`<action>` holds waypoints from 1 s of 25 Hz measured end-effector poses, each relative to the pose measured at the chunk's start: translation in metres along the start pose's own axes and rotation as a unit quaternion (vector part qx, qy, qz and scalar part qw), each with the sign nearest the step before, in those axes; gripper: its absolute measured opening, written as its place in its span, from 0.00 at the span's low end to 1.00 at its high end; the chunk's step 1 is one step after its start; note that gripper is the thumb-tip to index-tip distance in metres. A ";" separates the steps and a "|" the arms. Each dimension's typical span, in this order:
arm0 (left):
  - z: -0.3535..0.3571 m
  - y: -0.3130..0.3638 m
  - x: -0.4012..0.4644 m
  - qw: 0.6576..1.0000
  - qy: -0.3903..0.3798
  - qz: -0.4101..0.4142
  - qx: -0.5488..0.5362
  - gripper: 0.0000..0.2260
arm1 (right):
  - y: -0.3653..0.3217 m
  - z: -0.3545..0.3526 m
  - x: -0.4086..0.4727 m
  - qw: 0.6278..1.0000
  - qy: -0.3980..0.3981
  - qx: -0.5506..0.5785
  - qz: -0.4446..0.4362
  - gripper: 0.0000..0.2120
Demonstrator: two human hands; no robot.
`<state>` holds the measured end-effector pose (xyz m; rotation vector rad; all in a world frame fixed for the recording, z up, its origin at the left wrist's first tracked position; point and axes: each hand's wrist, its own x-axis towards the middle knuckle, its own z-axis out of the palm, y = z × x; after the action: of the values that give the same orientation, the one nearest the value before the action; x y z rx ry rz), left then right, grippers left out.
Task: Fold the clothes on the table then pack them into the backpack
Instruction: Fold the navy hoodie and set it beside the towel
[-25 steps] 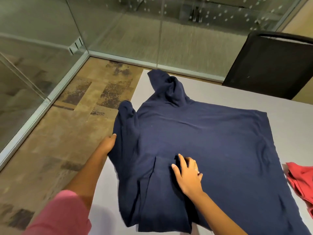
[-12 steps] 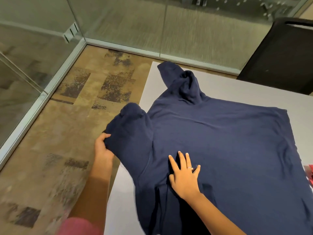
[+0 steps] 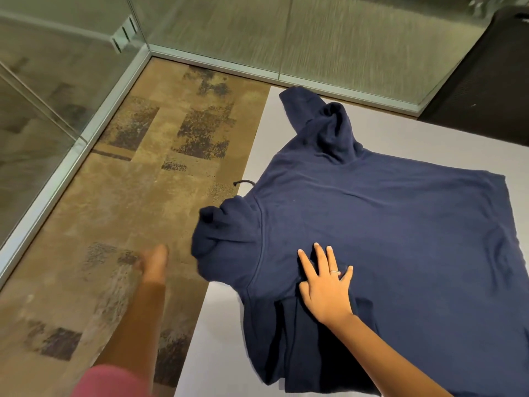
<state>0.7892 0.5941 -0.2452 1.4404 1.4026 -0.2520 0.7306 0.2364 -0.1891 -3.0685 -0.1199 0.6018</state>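
A navy blue hoodie (image 3: 386,224) lies spread on the grey table (image 3: 217,339), its hood hanging over the table's left edge and one sleeve bunched toward the far corner. My right hand (image 3: 325,285) presses flat on the hoodie near its front, fingers spread and straight. My left hand (image 3: 154,262) is blurred in mid-air over the floor, left of the hood and apart from it, holding nothing. No backpack is in view.
A black office chair (image 3: 481,81) stands at the far right behind the table. Glass walls (image 3: 286,32) with metal frames close off the room at the back and left. Patterned brown carpet (image 3: 128,181) lies left of the table.
My left hand has let go of the hood and drawn away to the left. The hood now hangs over the table edge. My right hand stays pressed on the hoodie.
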 end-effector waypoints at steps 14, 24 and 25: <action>0.127 0.114 -0.093 0.658 -0.215 0.399 0.602 0.19 | 0.005 0.006 0.001 1.000 0.019 0.000 -0.002 0.29; 0.121 0.110 -0.095 0.812 -0.442 0.290 0.249 0.10 | 0.006 0.012 0.002 0.999 0.047 0.002 -0.001 0.28; 0.122 0.112 -0.096 0.807 -0.456 0.268 0.261 0.18 | 0.006 0.012 0.002 0.999 0.048 0.002 -0.001 0.28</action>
<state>0.9133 0.4719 -0.1669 1.7269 0.1031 -0.8755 0.7283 0.2305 -0.2015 -3.0871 -0.1197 0.4516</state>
